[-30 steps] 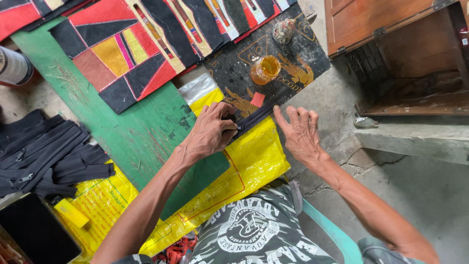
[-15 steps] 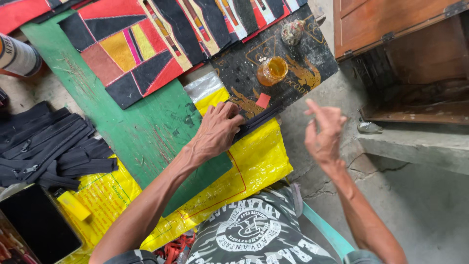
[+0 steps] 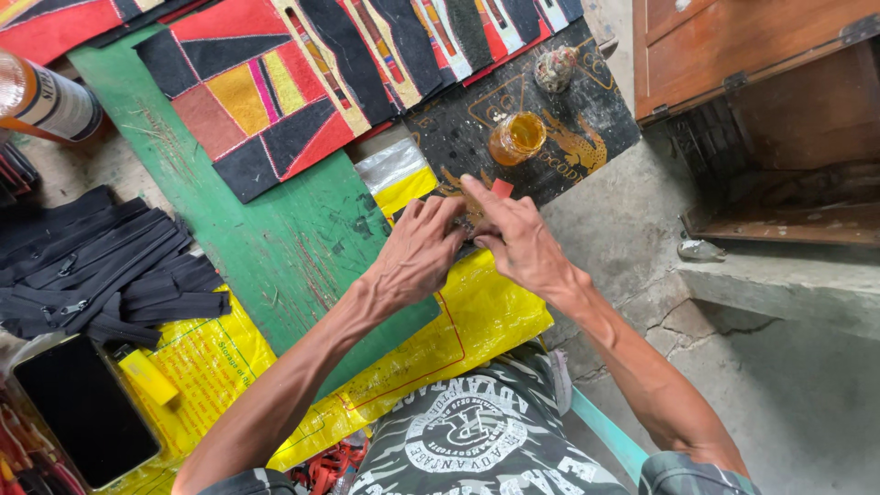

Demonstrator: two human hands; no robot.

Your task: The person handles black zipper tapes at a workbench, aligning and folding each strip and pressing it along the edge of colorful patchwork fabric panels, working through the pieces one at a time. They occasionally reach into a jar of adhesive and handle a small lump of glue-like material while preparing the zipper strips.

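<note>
right hand (image 3: 521, 240) rejoined left hand (image 3: 420, 253) at green board (image 3: 275, 238) edge.

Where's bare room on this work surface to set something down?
Free: green board between the patchwork panel and left hand; concrete floor right of the black mat. Crowded: zippers, phone, and both hands, right hand too.

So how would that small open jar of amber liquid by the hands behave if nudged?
The jar looks short and squat, so it probably slides rather than tips. It appears lidless, so its liquid could slop out. If glass, it is likely breakable on the concrete floor.
</note>
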